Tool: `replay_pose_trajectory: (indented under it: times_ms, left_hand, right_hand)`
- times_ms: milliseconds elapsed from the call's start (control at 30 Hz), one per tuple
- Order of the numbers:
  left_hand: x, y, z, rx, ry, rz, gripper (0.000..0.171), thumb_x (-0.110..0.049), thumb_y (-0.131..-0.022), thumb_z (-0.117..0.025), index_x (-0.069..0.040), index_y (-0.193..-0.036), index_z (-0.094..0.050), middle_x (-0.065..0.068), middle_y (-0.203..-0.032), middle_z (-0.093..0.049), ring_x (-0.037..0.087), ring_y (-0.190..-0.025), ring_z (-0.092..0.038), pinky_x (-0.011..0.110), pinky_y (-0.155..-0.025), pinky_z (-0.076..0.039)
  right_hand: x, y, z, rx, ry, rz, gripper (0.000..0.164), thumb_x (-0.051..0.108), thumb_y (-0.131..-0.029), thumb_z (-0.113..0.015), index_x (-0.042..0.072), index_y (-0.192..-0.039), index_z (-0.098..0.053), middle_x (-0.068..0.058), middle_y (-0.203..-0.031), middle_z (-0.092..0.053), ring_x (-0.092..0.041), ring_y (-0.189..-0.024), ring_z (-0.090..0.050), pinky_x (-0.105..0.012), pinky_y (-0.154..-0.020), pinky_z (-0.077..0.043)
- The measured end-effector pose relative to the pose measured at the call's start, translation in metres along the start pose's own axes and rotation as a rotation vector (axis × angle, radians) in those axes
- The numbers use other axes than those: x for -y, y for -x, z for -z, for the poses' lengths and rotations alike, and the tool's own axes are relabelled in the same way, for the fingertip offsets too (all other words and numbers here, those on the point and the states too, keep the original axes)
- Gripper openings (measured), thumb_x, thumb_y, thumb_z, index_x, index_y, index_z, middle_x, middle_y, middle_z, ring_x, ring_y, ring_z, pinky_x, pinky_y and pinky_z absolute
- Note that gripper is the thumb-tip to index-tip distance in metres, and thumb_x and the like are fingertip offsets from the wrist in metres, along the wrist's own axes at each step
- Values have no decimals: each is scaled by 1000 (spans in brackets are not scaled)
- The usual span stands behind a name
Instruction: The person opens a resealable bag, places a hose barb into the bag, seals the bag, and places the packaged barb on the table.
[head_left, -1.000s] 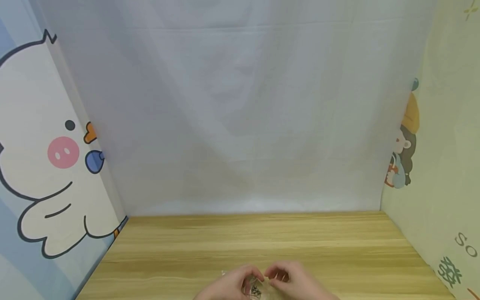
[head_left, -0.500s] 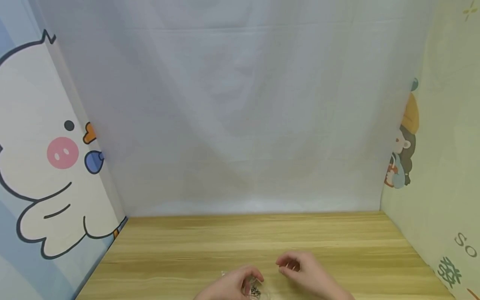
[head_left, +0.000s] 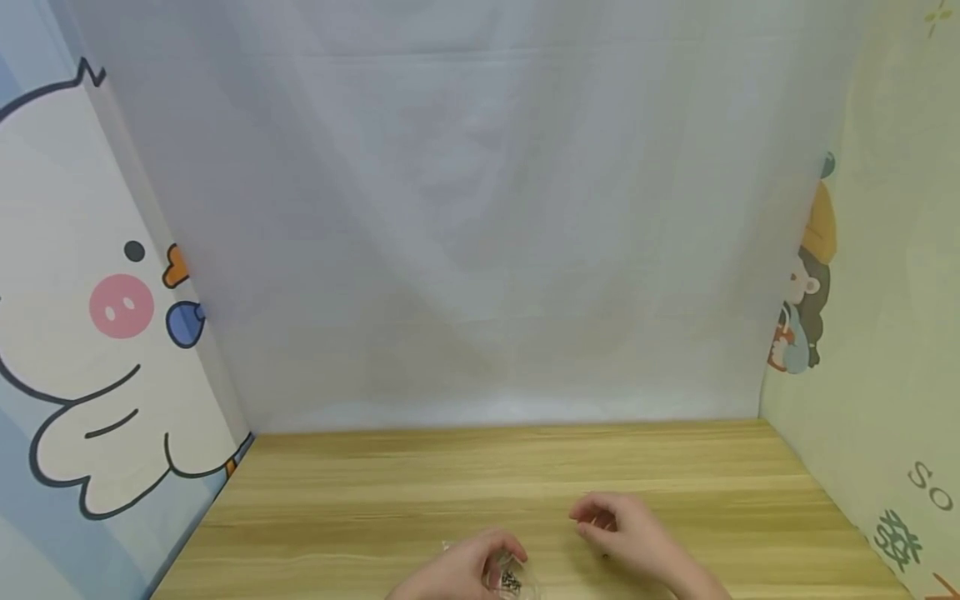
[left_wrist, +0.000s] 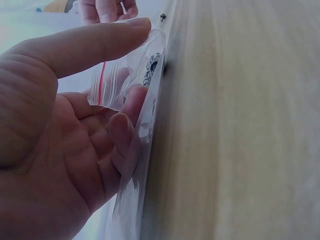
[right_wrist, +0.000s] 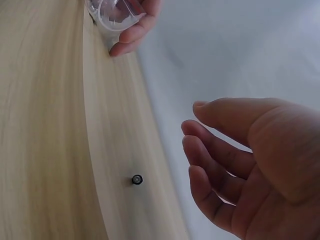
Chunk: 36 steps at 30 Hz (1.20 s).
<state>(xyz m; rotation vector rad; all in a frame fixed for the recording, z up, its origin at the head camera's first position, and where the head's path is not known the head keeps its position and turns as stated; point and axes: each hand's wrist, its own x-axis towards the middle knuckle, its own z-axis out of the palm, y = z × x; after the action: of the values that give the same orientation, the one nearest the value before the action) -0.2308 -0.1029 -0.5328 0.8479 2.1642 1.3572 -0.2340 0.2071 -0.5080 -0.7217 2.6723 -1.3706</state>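
Note:
My left hand (head_left: 468, 571) rests low on the table and holds a small clear zip bag (left_wrist: 135, 65) with a red stripe, between thumb and curled fingers. Several small dark and silvery metal parts (left_wrist: 151, 67) lie inside the bag; they look like screws, but their exact kind is unclear. To the right, my right hand (head_left: 622, 529) hovers above the table, its fingers loosely bent and holding nothing. A small dark round-headed piece, like a screw (right_wrist: 137, 179), sits on the wood close to that hand.
More clear plastic (left_wrist: 131, 200) lies flat beneath my left hand, with a bit of it (head_left: 447, 546) showing at its left. The wood-grain table (head_left: 495, 475) is bounded by a pale cloth (head_left: 495, 250) behind and printed cloths at both sides.
My right hand has drawn away from the bag, moving right and slightly back over the table. A small dark piece now shows under it. My left hand stays put with the bag.

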Motion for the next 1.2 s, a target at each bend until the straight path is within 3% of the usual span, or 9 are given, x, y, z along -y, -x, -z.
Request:
replay_pose_trajectory:
  times_ms: [200,333,567,833,967,1200]
  left_hand:
    - [1,1,1,7,7,-20,45,3,-87,-80,-10,-129,-68,-5,-93,-60,1,-74,-53,20,-67,-46]
    - [2,1,0,10,11,-16,45,3,-87,-80,-10,-129,-68,-6,-91,-60,1,-74,-53,20,-66,-46]
    - [2,0,1,22,8,-29,44,5,-89,-78,-9,-129,-66,-5,-96,-59,0,-76,-52,20,-68,-46]
    - [2,0,2,34,21,-41,46,6,-87,-78,-8,-130,-66,-6,-92,-58,0,-74,-51,19,-66,-45]
    - [4,-1,5,67,-21,-71,45,1,-90,-79,-6,-132,-64,-8,-94,-57,-2,-75,-51,18,-67,-47]
    - [0,0,3,35,-18,-73,45,4,-87,-81,-6,-129,-66,-7,-94,-58,-1,-75,-52,18,-67,-47]
  right_hand:
    - [-12,3,5,39,10,23,11,13,-98,-77,9,-108,-76,5,-99,-73,-6,-86,-64,-27,-76,-56]
    - [-20,5,8,68,-9,36,11,8,-95,-79,8,-106,-76,2,-98,-73,-6,-87,-65,-27,-76,-56]
    - [-27,10,13,130,-51,-25,15,5,-93,-79,4,-108,-74,-3,-102,-74,-7,-87,-67,-27,-77,-56]
    - [-29,12,16,145,-53,-51,20,5,-90,-81,4,-109,-74,-2,-101,-73,-7,-87,-65,-26,-77,-54]
    - [-30,13,18,154,-66,-79,21,4,-90,-81,3,-110,-74,-4,-102,-72,-9,-88,-65,-25,-76,-53]
    - [-36,15,19,180,-75,-68,21,0,-87,-82,5,-106,-76,-4,-98,-72,-6,-85,-61,-25,-75,-52]
